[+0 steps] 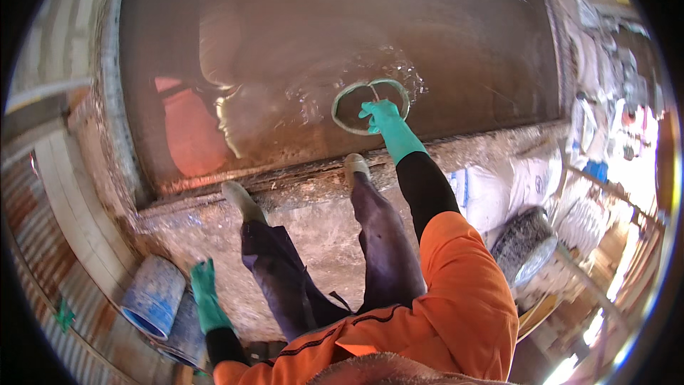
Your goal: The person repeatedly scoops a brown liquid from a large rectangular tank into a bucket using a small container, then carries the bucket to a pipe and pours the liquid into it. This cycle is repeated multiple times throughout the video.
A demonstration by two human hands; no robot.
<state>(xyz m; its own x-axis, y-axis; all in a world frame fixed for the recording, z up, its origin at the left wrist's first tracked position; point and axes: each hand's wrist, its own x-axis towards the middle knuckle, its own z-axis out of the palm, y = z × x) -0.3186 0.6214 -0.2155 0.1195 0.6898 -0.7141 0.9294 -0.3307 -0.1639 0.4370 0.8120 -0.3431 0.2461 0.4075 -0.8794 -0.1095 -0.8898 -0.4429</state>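
- While my green-gloved right hand (382, 113) reaches out over the brown water (299, 14), its fingers are curled around the thin handle (374, 90) of a round bucket (335, 105).
- The bucket sits in the water directly beneath and around that hand, its pale green rim showing; how deep it goes, I cannot tell.
- Its opening is round, looking slightly wider from side to side, so I see no clear long axis; the handle runs from the far rim toward my fingers.
- My left hand (204, 284), gloved alike, hangs low and well apart from the bucket, fingers loose, holding nothing I can see, just beside a blue drum (152, 296) lying on its side.
- Between my right hand and my body runs the rough ledge (306, 191), my shoes (242, 202) at it.
- Open water stretches beyond and left of the right hand; to its right, the tank's side wall (558, 43) is nearer.
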